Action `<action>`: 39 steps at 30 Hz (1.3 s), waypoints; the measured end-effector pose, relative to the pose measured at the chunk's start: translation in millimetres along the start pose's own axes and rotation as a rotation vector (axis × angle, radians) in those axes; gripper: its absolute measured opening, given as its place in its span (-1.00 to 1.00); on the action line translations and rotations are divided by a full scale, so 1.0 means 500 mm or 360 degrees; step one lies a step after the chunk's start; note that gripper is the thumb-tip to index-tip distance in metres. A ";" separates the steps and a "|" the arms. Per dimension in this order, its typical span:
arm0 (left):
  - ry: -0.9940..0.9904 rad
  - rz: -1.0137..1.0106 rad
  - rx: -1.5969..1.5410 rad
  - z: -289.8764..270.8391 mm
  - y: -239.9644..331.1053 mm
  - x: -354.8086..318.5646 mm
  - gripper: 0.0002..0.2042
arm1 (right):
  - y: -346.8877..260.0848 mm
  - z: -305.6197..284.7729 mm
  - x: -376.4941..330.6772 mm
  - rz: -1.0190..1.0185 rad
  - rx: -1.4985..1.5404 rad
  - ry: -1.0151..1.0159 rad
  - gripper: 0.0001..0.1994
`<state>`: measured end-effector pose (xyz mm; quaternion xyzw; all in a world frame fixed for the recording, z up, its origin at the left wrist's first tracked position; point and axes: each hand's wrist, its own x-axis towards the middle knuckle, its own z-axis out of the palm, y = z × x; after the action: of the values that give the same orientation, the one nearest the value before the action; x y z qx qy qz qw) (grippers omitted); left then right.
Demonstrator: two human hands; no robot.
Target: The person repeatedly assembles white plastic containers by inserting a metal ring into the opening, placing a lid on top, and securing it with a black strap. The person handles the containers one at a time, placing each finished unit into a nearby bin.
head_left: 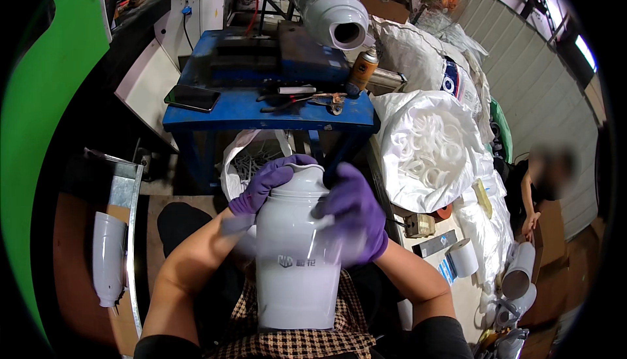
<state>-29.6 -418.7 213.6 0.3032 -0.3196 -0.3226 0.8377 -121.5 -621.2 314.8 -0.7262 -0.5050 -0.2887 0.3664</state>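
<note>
A white, glossy plastic container with a narrowed neck stands upright in my lap, dark printing on its front. My left hand, in a purple glove, is closed around the left side of its neck, fingers over the top rim. By the container's right side is my right hand, also in a purple glove and smeared by motion. Whether its fingers hold anything cannot be made out. A blurred greyish piece shows below my left hand; its kind is unclear.
Ahead, a blue table bears a phone, pliers and a spray can. A white sack of white rings stands at right. Another white container lies left. A person is at far right.
</note>
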 end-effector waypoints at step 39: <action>0.1027 -0.0100 0.1017 -0.071 -0.148 -0.149 -0.85 | -0.250 -0.768 -0.777 0.0570 0.0789 0.3730 -0.48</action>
<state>-73.2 -398.0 113.9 0.6411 -0.1163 -0.1219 0.7488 -384.3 -1112.6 255.3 0.0062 0.1992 -0.6119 0.7654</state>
